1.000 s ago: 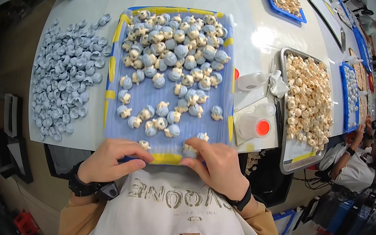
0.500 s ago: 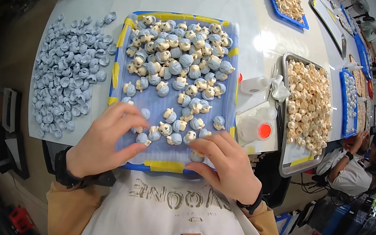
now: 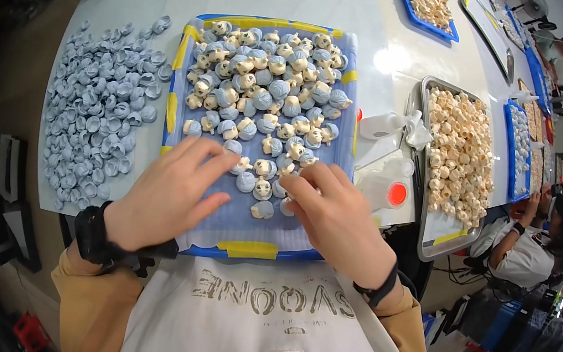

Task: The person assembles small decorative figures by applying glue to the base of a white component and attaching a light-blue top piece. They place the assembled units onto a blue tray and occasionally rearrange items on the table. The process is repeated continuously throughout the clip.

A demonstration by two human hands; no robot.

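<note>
A blue tray (image 3: 206,229) edged with yellow tape and lined with pale cloth lies in front of me. Small cream doll heads with blue hair (image 3: 280,90) crowd its far part. A loose cluster of such heads (image 3: 262,188) sits between my hands. My left hand (image 3: 171,193) is over the tray's left side, thumb and fingers apart, fingertips beside the cluster's left edge. Over the right side, my right hand (image 3: 344,217) has its fingers bent against heads at the cluster's right edge. Its fingers partly hide those heads; I see no firm grip.
Many blue hair shells (image 3: 99,114) lie spread on the table to the left. A metal tray of cream pieces (image 3: 457,157) stands right, near a white bottle (image 3: 380,126) and a red-capped clear container (image 3: 386,191). Another person (image 3: 517,241) sits far right.
Both hands have moved away from me over the tray. The near heads have shifted the same way and now sit closer to the pile, leaving more cloth showing at the near edge.
</note>
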